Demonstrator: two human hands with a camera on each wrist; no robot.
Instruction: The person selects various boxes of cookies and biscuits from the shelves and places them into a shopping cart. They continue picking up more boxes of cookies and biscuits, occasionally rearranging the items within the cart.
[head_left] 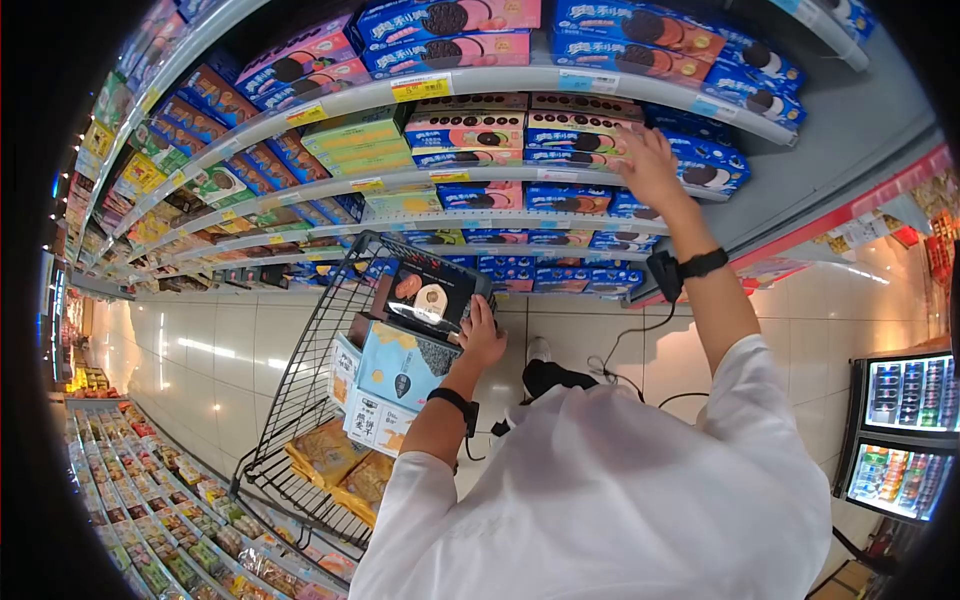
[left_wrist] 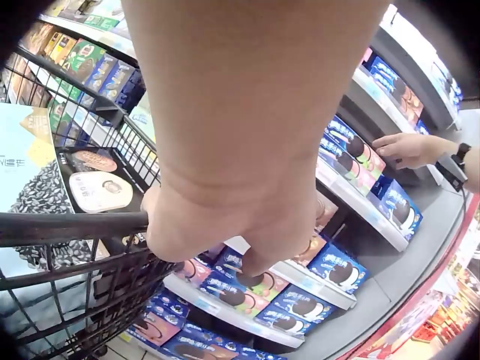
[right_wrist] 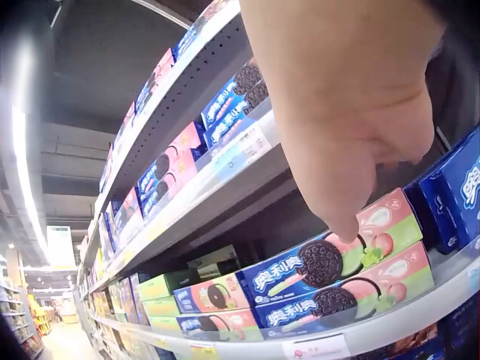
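Left hand (head_left: 481, 335) gripping boxed-snack-filled cart (head_left: 300, 400); right hand (head_left: 645, 165), seemingly straight-fingered, touching cookie box (right_wrist: 337, 262).

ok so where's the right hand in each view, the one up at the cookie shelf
Head view: the right hand is upper centre-right, raised to the shelf, fingers on the stacked cookie boxes.
Left wrist view: it is small at the right edge, touching the same boxes.
Right wrist view: it fills the upper right, one fingertip on the top pink-and-blue box.
Shared landmark: that stack of pink-and-blue cookie boxes on the shelf.
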